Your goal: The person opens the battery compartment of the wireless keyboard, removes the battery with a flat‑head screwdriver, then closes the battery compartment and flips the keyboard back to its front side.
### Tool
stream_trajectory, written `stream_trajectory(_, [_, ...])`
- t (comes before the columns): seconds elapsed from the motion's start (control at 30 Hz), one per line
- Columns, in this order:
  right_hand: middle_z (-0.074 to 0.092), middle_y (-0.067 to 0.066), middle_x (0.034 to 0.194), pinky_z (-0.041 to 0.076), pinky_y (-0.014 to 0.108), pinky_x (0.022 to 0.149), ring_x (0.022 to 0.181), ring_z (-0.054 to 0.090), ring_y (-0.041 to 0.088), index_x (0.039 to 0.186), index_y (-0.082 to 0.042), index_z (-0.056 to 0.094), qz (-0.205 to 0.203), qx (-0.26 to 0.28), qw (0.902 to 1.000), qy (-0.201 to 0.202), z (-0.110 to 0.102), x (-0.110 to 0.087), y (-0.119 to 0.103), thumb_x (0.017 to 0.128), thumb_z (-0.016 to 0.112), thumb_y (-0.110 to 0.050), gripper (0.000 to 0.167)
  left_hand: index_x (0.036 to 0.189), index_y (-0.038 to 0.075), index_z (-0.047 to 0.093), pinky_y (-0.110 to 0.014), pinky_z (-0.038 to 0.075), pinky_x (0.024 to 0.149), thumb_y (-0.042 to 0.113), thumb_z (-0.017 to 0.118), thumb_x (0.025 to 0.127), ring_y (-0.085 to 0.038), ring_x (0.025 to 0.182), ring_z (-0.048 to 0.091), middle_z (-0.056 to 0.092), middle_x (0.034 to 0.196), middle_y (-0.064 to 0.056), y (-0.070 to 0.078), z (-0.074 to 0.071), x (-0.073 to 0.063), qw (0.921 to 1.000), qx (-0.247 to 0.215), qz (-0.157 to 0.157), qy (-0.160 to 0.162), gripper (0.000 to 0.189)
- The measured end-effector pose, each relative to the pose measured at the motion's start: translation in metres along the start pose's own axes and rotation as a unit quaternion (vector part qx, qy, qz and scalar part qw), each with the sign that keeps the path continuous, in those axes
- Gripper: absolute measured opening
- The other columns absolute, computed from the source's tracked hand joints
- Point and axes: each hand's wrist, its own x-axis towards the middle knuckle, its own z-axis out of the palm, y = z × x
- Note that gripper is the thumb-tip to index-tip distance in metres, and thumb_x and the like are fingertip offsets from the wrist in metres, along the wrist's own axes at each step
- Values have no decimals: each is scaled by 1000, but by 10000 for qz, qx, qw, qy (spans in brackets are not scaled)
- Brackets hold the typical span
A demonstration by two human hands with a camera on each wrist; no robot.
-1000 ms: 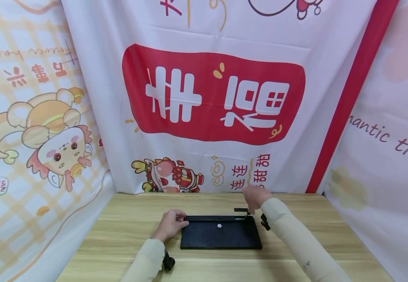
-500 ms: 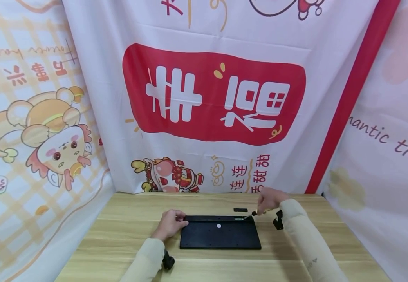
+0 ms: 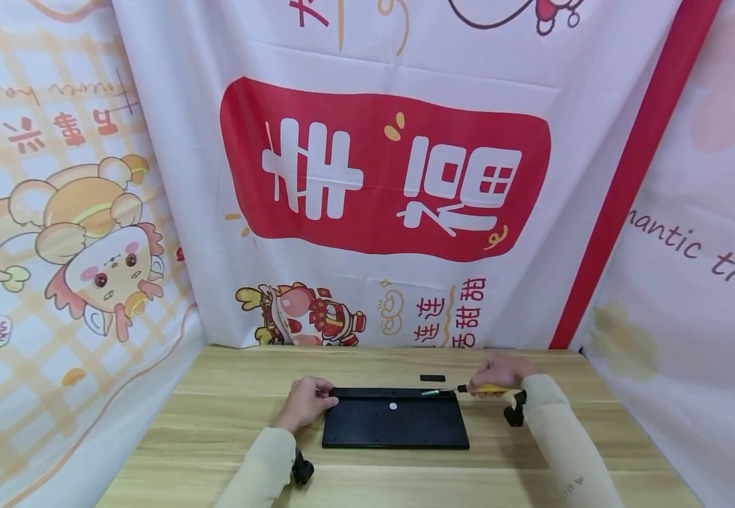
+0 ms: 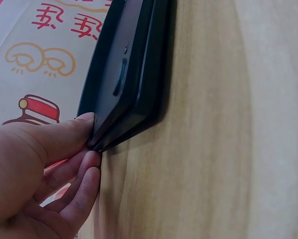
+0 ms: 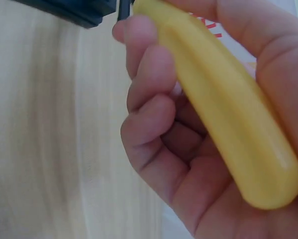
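A black keyboard (image 3: 393, 429) lies with its underside up on the table. My left hand (image 3: 307, 406) pinches its far left corner between thumb and fingers; the left wrist view shows the thumb on top of the keyboard edge (image 4: 139, 94). In my right hand (image 3: 503, 372) is a screwdriver (image 3: 491, 388) with a yellow handle, which the fingers curl around in the right wrist view. Its shaft points left, the tip over a narrow slot (image 3: 431, 392) near the keyboard's far right corner. Something pale green shows in that slot, too small to tell.
A small black cover (image 3: 432, 378) lies on the wooden table (image 3: 399, 478) just behind the keyboard. A round white sticker (image 3: 393, 406) is on the keyboard's underside. Printed cloth (image 3: 380, 296) hangs along the table's back edge, with more cloth at both sides.
My right hand has moved to the right and lower, and the screwdriver has tipped from steep to nearly flat. The left hand stays at its corner; the keyboard has barely shifted.
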Motion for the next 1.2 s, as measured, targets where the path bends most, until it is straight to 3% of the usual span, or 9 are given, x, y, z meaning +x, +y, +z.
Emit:
stream_trajectory(0.13, [67,-2,62,42,22,55,56,49,7,78,0,79,-116,73,9999,98,1,-3,5,89,78,-38,40,113,4,81,-41,63,84,11,83,91,-20,96,73,80,104,-9,-1,1,2,9999,-102,-51,3,24])
stream_trajectory(0.3, [60,-8,62,40,23,58,60,46,8,81,-4,81,-302,-297,9987,274,-2,-6,7,90,78,-38,35,115,4,80,-41,63,85,12,83,91,-21,97,74,80,105,-9,-1,2,4,9999,-115,-42,54,25])
stream_trajectory(0.43, [69,-6,75,44,27,67,72,54,11,89,-7,83,-290,-532,9973,410,-8,-15,7,92,78,-37,31,115,4,80,-41,63,85,12,83,91,-20,97,74,79,105,-9,0,1,5,9999,-102,-62,40,25])
stream_trajectory(0.57, [73,-5,86,46,30,72,80,57,13,85,-11,79,-425,-612,9953,618,-12,-28,9,95,76,-35,26,115,4,80,-42,63,85,12,83,92,-21,97,74,79,105,-9,1,-1,6,9999,-104,-92,34,25])
stream_trajectory(0.73, [68,-4,75,44,27,64,69,52,11,76,-13,74,-745,-494,9901,1083,-12,-45,17,97,76,-29,26,116,6,80,-41,63,86,14,82,92,-19,97,73,79,106,-7,-2,-1,8,9999,-56,-82,66,25])
stream_trajectory(0.97, [64,-4,72,42,25,58,66,51,10,80,-13,77,-661,-323,9781,1945,5,-66,41,94,79,-24,18,116,6,80,-41,63,86,15,83,92,-20,97,73,79,106,-8,-6,0,7,10000,-28,-66,38,25])
stream_trajectory(1.2, [72,-4,76,50,25,63,70,59,7,82,-12,79,-475,-368,9644,2574,36,-78,72,91,81,-21,13,113,7,81,-41,63,85,13,84,91,-18,96,73,79,104,-7,-7,4,2,9998,-163,-123,8,23])
